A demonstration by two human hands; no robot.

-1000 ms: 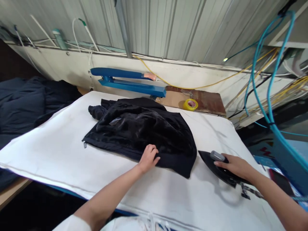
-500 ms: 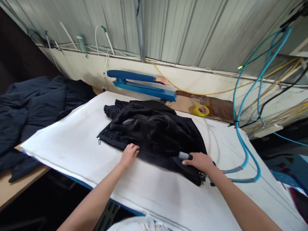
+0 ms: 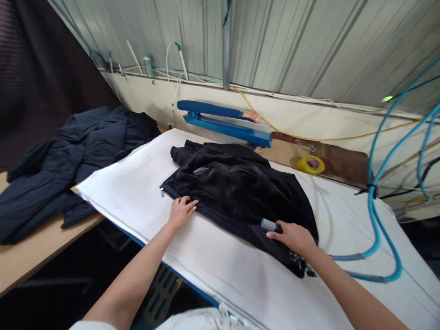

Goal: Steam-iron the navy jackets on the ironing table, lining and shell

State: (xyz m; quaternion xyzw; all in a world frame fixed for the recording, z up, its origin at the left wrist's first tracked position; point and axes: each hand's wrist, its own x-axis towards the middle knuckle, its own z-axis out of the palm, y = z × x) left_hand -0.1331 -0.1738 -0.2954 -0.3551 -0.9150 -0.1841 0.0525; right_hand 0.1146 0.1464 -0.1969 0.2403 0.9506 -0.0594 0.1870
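A black jacket-like garment [image 3: 237, 183] with a fuzzy surface lies spread on the white-covered ironing table [image 3: 220, 270]. At its left front corner hangs a small metal zipper pull [image 3: 162, 193]. My left hand [image 3: 182, 212] rests palm down on the garment's near edge, close to that corner, fingers stretched out. Toward the right end, my right hand [image 3: 294, 236] is wrapped around the handle of a dark iron [image 3: 270, 240] with a grey knob. The iron sits along the near edge of the garment; its sole is hidden. Blue hoses [image 3: 374, 229] run near its rear.
Dark padded garments [image 3: 92, 142] are piled on a wooden table [image 3: 41, 250] at left. Along the wall stand a blue sleeve board [image 3: 223, 121] and a roll of yellow tape [image 3: 311, 165]. Hoses loop down at right.
The view has turned left. My left hand has slid left along the garment's edge toward the zipper corner. The iron in my right hand has shifted slightly left along the edge.
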